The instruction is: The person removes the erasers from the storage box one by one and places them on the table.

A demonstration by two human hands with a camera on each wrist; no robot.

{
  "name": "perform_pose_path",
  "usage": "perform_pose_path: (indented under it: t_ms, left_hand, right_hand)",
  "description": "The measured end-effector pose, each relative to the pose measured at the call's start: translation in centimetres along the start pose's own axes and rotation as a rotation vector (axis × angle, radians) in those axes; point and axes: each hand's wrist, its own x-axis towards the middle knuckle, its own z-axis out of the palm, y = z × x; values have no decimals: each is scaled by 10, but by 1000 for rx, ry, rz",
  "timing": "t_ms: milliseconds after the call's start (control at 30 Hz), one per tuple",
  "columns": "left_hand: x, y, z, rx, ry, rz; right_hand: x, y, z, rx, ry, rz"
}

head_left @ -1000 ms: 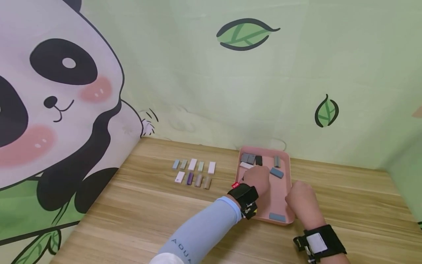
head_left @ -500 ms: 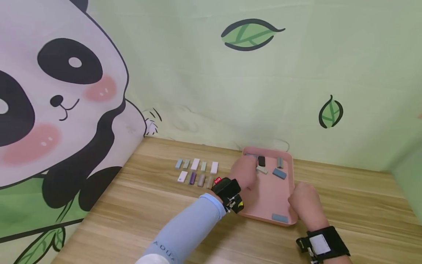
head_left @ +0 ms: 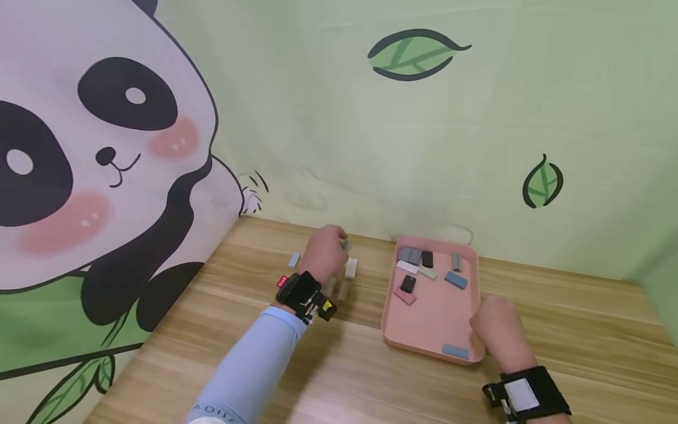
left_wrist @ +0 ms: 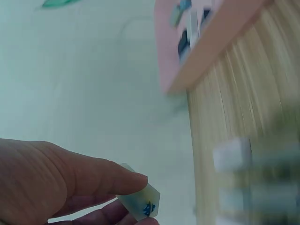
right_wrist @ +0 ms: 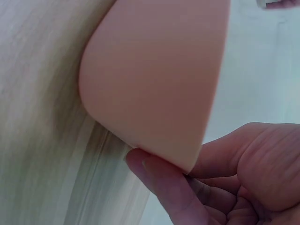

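Note:
My left hand point(head_left: 324, 253) is over the small blocks on the table left of the tray. Between its thumb and fingers it pinches a small pale block point(left_wrist: 140, 204) with a blue mark on its end, raised off the table. A white block point(head_left: 351, 268) stands just right of this hand, which hides several other blocks. A light blue block point(head_left: 294, 259) lies to its left. My right hand point(head_left: 498, 330) is at the right side of the pink tray point(head_left: 424, 330). In the right wrist view its thumb and fingers pinch the tray's rim point(right_wrist: 187, 154).
Inside the tray lie several blocks, among them a black one point(head_left: 427, 259), a blue one point(head_left: 456, 280), a pink one point(head_left: 405, 295) and a grey-blue one point(head_left: 455, 351) near the front edge. Behind the wooden table point(head_left: 349, 371) hangs a green printed backdrop point(head_left: 450, 147).
My left hand has moved left from over the tray to the blocks on the table and now holds a pale block. Tray blocks it covered now show. My right hand stays at the tray.

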Motion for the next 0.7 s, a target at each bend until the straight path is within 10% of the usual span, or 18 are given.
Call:
perform_pose_path:
  t_ms: [333, 700]
  left_hand:
    - [-18, -80, -31, -2, 148, -138]
    - [-26, -116, -29, 36, 149, -251]
  right_hand:
    - [1, 2, -1, -11, 27, -42]
    - [4, 4, 1, -4, 9, -22]
